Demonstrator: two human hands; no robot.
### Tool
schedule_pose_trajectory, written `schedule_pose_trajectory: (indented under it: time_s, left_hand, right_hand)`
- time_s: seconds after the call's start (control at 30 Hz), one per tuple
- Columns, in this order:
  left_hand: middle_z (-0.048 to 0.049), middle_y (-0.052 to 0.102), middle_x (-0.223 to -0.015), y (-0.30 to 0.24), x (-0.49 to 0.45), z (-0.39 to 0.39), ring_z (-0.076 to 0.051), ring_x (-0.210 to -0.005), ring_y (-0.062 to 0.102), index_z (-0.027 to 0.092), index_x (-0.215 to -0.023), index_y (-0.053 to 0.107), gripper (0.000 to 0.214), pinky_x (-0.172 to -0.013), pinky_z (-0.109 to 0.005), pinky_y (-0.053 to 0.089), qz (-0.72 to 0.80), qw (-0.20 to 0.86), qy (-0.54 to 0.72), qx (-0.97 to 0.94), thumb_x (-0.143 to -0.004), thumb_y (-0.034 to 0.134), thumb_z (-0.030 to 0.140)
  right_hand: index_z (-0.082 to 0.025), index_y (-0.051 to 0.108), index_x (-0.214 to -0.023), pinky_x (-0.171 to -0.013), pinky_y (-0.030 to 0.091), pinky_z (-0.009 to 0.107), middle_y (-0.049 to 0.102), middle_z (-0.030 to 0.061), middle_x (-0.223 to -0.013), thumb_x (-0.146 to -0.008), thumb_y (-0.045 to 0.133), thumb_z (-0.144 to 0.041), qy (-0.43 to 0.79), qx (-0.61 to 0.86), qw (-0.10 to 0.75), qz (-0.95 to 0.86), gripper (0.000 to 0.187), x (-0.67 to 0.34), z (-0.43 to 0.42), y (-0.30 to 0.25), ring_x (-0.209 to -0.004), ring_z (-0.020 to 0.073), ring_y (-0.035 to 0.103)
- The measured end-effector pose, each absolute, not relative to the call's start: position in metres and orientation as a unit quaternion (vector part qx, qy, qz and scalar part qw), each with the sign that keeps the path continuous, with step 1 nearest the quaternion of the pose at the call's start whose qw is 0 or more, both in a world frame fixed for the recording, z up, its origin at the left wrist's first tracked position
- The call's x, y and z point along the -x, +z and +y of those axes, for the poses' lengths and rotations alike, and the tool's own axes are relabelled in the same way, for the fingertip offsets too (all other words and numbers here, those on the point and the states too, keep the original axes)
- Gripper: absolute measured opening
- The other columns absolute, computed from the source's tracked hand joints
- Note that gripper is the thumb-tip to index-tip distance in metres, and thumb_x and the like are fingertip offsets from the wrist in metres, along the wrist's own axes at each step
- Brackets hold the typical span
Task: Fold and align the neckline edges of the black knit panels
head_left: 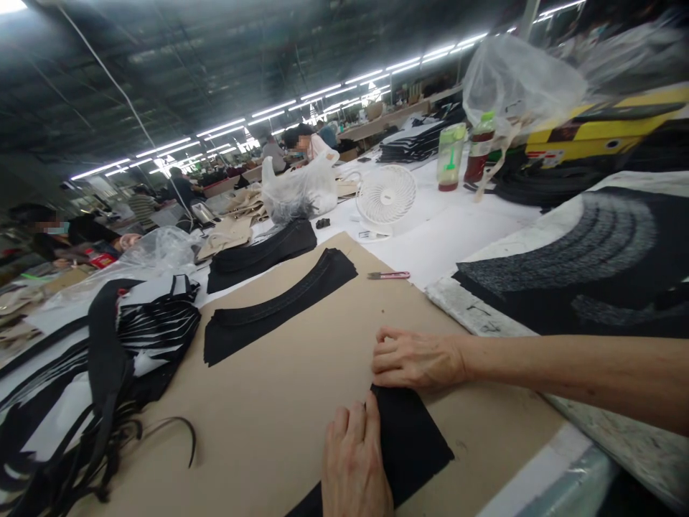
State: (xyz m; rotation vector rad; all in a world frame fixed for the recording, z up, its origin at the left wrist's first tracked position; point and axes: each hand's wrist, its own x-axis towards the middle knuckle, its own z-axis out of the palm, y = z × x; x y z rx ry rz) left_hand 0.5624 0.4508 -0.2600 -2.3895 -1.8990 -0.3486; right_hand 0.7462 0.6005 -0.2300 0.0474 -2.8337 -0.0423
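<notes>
A black fabric piece lies on the tan board in front of me, partly covered by my hands. My left hand rests on it, fingers stretched forward and pressed down near its upper edge. At the top corner of the fabric, my right hand is closed, its fingers curled over the edge; the fingertips are partly hidden. Farther up the board lies a stack of curved black fabric pieces. Pink-handled thread snips lie beyond my right hand.
Black strips and panels pile up at left. A white fan, a green-lidded bottle and a yellow box stand at the back. A slab with black, white-marked material is at right. Other people sit far left and behind.
</notes>
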Motion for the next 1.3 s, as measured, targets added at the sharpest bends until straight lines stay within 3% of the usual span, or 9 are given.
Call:
schedule_pose_trajectory:
  time_s: [0.23, 0.5, 0.67, 0.9, 1.13, 1.3]
  left_hand:
    - [-0.0072, 0.061, -0.104, -0.26, -0.565, 0.454, -0.022, -0.091, 0.049, 0.017, -0.134, 0.052, 0.067, -0.085, -0.036, 0.039, -0.622, 0.044, -0.097, 0.775, -0.071, 0.043, -0.005]
    - [-0.0101, 0.059, -0.107, -0.263, -0.563, 0.454, -0.023, -0.09, 0.049, 0.017, -0.133, 0.051, 0.062, -0.08, -0.037, 0.041, -0.596, 0.073, -0.128, 0.789, -0.074, 0.048, 0.0]
    - [-0.0091, 0.06, -0.106, -0.262, -0.566, 0.454, -0.023, -0.092, 0.05, 0.017, -0.132, 0.052, 0.063, -0.083, -0.037, 0.041, -0.607, 0.072, -0.123, 0.782, -0.072, 0.049, -0.003]
    - [-0.0071, 0.061, -0.103, -0.271, -0.568, 0.454, -0.022, -0.09, 0.05, 0.016, -0.134, 0.05, 0.068, -0.081, -0.037, 0.041, -0.61, 0.086, -0.134, 0.776, -0.071, 0.045, -0.006]
    - [-0.0083, 0.061, -0.1, -0.272, -0.565, 0.443, -0.021, -0.09, 0.051, 0.011, -0.131, 0.052, 0.063, -0.084, -0.035, 0.045, -0.622, 0.053, -0.172, 0.762, -0.072, 0.04, -0.008]
    - [-0.0119, 0.064, -0.108, -0.297, -0.571, 0.431, -0.025, -0.101, 0.055, 0.009, -0.127, 0.057, 0.059, -0.089, -0.041, 0.047, -0.621, 0.11, -0.235, 0.74, -0.071, 0.043, -0.006]
  right_hand:
    - [-0.015, 0.06, -0.104, -0.088, 0.035, 0.038, 0.063, 0.0089, -0.094, -0.098, 0.034, -0.013, 0.025, 0.009, 0.174, -0.984, 0.027, -0.754, 0.604, -0.237, -0.086, 0.0198, 0.054]
    - [-0.014, 0.059, -0.115, -0.087, 0.034, 0.038, 0.062, 0.0096, -0.099, -0.083, 0.035, -0.001, 0.068, 0.109, 0.203, -0.971, 0.042, -0.757, 0.594, -0.226, -0.089, 0.0196, 0.055]
    - [-0.018, 0.057, -0.122, -0.096, 0.03, 0.044, 0.061, 0.01, -0.108, -0.085, 0.042, -0.007, 0.084, 0.106, 0.158, -0.978, 0.042, -0.753, 0.579, -0.224, -0.098, 0.0217, 0.054]
    - [-0.02, 0.051, -0.131, -0.104, 0.019, 0.05, 0.057, 0.0101, -0.123, -0.083, 0.037, -0.002, 0.105, 0.15, 0.12, -0.976, 0.054, -0.769, 0.581, -0.226, -0.114, 0.0233, 0.048]
    - [-0.019, 0.049, -0.135, -0.103, 0.026, 0.05, 0.057, 0.0116, -0.125, -0.085, 0.038, -0.004, 0.099, 0.171, 0.139, -0.97, 0.054, -0.762, 0.568, -0.225, -0.113, 0.0244, 0.05]
    - [-0.019, 0.055, -0.129, -0.099, 0.033, 0.047, 0.058, 0.0119, -0.123, -0.086, 0.036, -0.002, 0.116, 0.202, 0.162, -0.959, 0.05, -0.752, 0.558, -0.223, -0.114, 0.0243, 0.05]
